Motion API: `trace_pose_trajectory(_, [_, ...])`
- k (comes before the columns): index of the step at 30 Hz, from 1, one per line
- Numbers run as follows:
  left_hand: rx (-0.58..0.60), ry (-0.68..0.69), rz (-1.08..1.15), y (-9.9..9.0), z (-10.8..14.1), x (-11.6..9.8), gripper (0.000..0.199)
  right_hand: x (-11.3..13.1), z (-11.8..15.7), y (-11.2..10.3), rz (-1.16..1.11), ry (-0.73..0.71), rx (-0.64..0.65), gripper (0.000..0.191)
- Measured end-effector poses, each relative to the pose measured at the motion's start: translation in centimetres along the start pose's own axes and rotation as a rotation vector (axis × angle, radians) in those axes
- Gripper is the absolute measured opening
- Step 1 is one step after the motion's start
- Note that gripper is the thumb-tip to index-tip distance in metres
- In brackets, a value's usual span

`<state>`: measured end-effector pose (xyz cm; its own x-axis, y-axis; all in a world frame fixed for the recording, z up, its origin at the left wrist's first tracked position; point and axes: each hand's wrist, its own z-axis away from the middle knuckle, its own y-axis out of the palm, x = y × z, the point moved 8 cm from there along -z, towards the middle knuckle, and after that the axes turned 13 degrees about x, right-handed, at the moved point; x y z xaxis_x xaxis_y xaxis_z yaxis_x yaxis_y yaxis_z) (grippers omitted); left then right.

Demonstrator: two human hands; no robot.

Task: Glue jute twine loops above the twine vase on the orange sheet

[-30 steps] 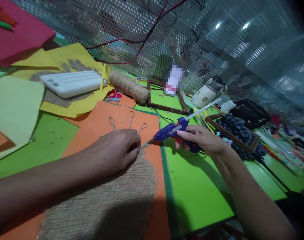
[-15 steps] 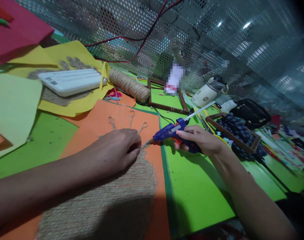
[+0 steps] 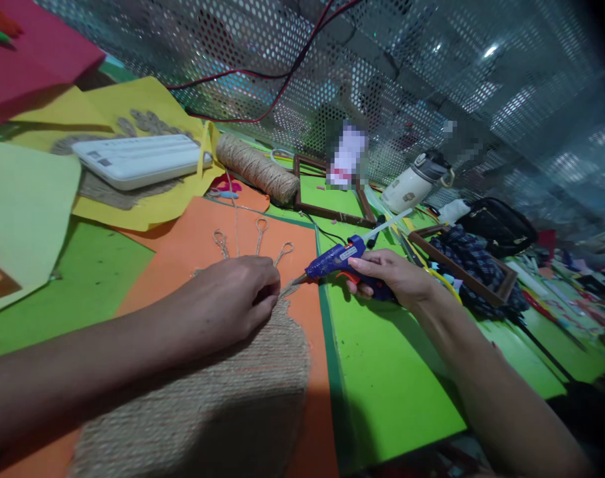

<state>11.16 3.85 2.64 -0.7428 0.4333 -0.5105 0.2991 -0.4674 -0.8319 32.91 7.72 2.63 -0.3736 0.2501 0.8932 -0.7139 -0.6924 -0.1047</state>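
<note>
My right hand [image 3: 382, 275] is closed around a blue hot glue gun [image 3: 339, 257], a finger by its orange trigger. A translucent glue stick [image 3: 389, 224] juts from the gun's back, and its nozzle meets a small twine loop beside my left fingers. My left hand [image 3: 245, 289] rests over the top of a twine-covered shape [image 3: 222, 398] on an orange sheet [image 3: 182, 249]. Its fingers are curled together; what they pinch is hidden from me. Several loops of twine [image 3: 261, 232] stick up past the knuckles, and a thin strand runs back toward the twine roll [image 3: 257, 166].
A white power bank [image 3: 143, 159] lies on yellow paper [image 3: 127, 99] at left. Behind are a brown frame [image 3: 337, 216], a white bottle [image 3: 412, 186] and a perforated metal screen [image 3: 262, 60]. A black pouch [image 3: 501, 226] and dark checked cloth [image 3: 469, 255] sit at right.
The glue stick's outer end has dropped slightly and shifted left along with the gun's rear. My left hand stays almost in place; the view has moved a little.
</note>
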Motion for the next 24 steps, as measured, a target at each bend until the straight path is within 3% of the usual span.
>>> trace_pose_trajectory(9, [-0.026,0.021,0.021,0.1,-0.1,0.4,0.018,0.0,0.5,-1.1,-0.037,-0.05,0.012,0.045])
trace_pose_trajectory(18, [-0.036,0.028,0.021,0.2,-0.2,0.3,0.017,0.2,0.1,0.6,0.001,-0.064,0.09,0.044])
trace_pose_trajectory(24, [-0.035,0.021,0.02,0.1,-0.1,0.3,0.019,-0.4,-0.1,-0.5,-0.041,-0.036,0.058,0.046])
